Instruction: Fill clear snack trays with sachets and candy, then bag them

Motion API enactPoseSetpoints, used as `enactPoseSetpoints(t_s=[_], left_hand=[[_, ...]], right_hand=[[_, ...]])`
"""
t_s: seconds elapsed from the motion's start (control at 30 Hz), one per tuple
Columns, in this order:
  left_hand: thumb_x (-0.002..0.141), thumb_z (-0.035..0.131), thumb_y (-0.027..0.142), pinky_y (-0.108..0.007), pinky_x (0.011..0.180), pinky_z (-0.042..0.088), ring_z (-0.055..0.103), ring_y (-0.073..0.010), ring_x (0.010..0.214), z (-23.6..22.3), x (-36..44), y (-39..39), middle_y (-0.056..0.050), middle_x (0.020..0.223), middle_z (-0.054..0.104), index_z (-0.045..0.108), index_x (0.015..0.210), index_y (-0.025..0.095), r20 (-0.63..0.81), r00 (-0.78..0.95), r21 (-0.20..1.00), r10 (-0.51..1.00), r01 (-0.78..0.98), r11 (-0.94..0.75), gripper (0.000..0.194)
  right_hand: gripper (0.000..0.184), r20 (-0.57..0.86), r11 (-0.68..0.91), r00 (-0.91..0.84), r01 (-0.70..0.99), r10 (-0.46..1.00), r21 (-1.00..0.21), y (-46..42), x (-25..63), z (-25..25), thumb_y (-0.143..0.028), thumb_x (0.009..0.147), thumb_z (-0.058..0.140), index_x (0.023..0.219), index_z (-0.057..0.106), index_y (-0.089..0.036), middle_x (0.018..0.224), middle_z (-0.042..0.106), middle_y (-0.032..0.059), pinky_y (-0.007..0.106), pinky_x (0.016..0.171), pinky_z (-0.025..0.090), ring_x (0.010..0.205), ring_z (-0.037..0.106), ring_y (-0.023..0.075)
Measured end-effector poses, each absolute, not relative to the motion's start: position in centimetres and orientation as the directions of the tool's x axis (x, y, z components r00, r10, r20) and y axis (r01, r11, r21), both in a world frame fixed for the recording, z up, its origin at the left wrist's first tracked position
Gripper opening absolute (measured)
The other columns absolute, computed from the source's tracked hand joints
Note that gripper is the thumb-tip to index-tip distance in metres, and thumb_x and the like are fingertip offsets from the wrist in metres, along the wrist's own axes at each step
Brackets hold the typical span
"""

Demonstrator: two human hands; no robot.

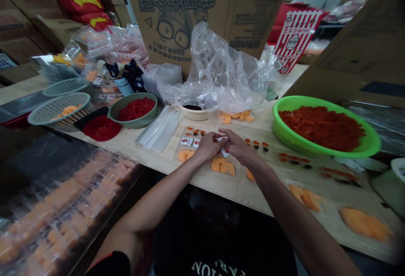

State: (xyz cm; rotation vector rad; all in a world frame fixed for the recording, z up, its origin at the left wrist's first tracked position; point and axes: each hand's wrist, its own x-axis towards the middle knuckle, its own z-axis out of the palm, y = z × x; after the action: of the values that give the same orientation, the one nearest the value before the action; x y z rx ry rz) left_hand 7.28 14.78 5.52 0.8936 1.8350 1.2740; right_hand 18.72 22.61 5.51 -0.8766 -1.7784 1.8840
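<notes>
Pinched between fingertips of left hand (207, 144) and right hand (238, 146): small clear packet (224, 143), held just above wooden table (152, 149), contents hidden by fingers. Green basin (367, 143) filled with red pieces; grey-green bowl (134, 120) likewise. Foreground bags blurred.

Even indoor light, glare on plastic, edges stretched and blurred

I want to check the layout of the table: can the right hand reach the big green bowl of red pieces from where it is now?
Probably yes. The right hand is at a small packet with the left hand; the green bowl sits just to its right, with only flat packets on the table between.
</notes>
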Motion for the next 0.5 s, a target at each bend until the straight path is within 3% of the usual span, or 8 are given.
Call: enactPoseSetpoints(t_s=[0.1,0.2,0.3,0.4,0.5], left_hand=[[0.073,0.073,0.015,-0.023,0.061,0.044,0.06,-0.0125,0.062,4.7,7.5,16.4,-0.002,0.067,0.068,0.07,0.077,0.013,-0.139,-0.504,0.965,0.852,0.124,0.231,0.006],[0.075,0.071,0.015,-0.023,0.062,0.044,0.059,-0.0116,0.061,4.5,6.8,16.4,-0.001,0.068,0.067,0.069,0.076,0.014,-0.125,-0.544,0.971,0.83,0.106,0.216,0.003],[0.077,0.072,0.016,-0.025,0.063,0.045,0.058,-0.0127,0.061,4.5,6.1,15.1,0.0,0.066,0.065,0.068,0.076,0.014,-0.085,-0.627,0.926,0.774,0.237,0.294,0.005],[0.081,0.074,0.019,-0.032,0.075,0.051,0.064,-0.0188,0.074,4.6,6.4,13.1,-0.005,0.077,0.069,0.07,0.081,0.014,-0.001,-0.609,0.733,0.793,0.539,0.415,0.006],[0.091,0.066,0.023,-0.04,0.093,0.051,0.065,-0.0271,0.101,4.9,7.1,10.8,-0.016,0.107,0.069,0.071,0.105,0.01,0.172,-0.476,0.492,0.862,0.8,0.343,0.021]], right_hand=[[0.084,-0.149,-0.052,-0.776,0.148,0.613,-0.988,23.5,19.8,5.2,-0.006,0.061,0.059,0.143,0.047,-0.02,0.112,0.067,0.0065,0.023,0.06,0.046,0.08,0.061,0.0153],[0.084,-0.136,0.014,-0.828,0.17,0.545,-0.985,25.0,21.0,4.3,-0.005,0.063,0.055,0.144,0.046,-0.023,0.116,0.068,0.008,0.025,0.068,0.051,0.095,0.065,0.0199],[0.082,-0.039,0.334,-0.858,0.24,0.513,-0.912,26.1,21.4,3.5,0.002,0.059,0.048,0.138,0.053,-0.022,0.129,0.064,0.0109,0.035,0.089,0.054,0.113,0.064,0.0233],[0.077,0.133,0.675,-0.915,0.177,0.381,-0.717,26.6,21.7,3.7,0.006,0.062,0.044,0.134,0.058,-0.018,0.133,0.062,0.0126,0.041,0.105,0.048,0.117,0.062,0.0234],[0.071,0.234,0.787,-0.883,0.209,0.407,-0.58,26.4,23.1,4.5,0.005,0.065,0.045,0.132,0.06,-0.013,0.13,0.062,0.0154,0.041,0.106,0.047,0.122,0.059,0.0255]])
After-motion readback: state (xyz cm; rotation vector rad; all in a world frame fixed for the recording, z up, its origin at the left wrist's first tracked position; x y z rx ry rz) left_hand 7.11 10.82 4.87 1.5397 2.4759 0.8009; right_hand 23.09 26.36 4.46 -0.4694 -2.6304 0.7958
